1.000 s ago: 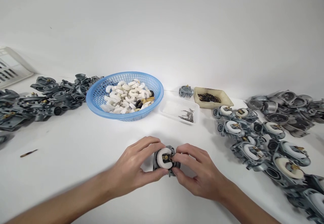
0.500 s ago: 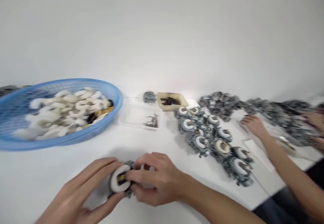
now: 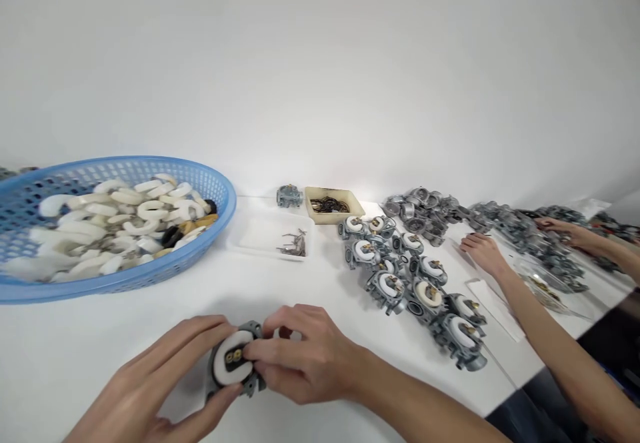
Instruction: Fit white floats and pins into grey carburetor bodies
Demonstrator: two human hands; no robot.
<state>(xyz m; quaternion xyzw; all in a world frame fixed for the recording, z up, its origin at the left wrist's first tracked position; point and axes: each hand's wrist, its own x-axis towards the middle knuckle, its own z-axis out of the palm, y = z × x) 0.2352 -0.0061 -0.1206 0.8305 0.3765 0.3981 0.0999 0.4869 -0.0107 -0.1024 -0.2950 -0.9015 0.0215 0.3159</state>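
My left hand [image 3: 165, 369] is wrapped round the left side of a grey metal carburetor body [image 3: 255, 329], thumb below and fingers above. A white C-shaped float [image 3: 225, 367] lies on the body's upward face, around two brass fittings [image 3: 233, 356] in a dark centre. From the right, my right hand [image 3: 310, 356] has its fingers pressed together at the float's open side, touching the body. Whether a small part is between those fingertips is hidden.
A blue basket [image 3: 200, 259] of white floats stands left. Behind are a clear tray [image 3: 255, 233] with thin pins and a cream tray [image 3: 313, 193] of dark rings. Carburetors [image 3: 390, 286] cluster right, near another person's hands [image 3: 483, 253].
The view has shifted slightly, and things on the table appear a little further left. Both my hands keep their hold at the carburetor. Another person's far hand shows more fully at the right.
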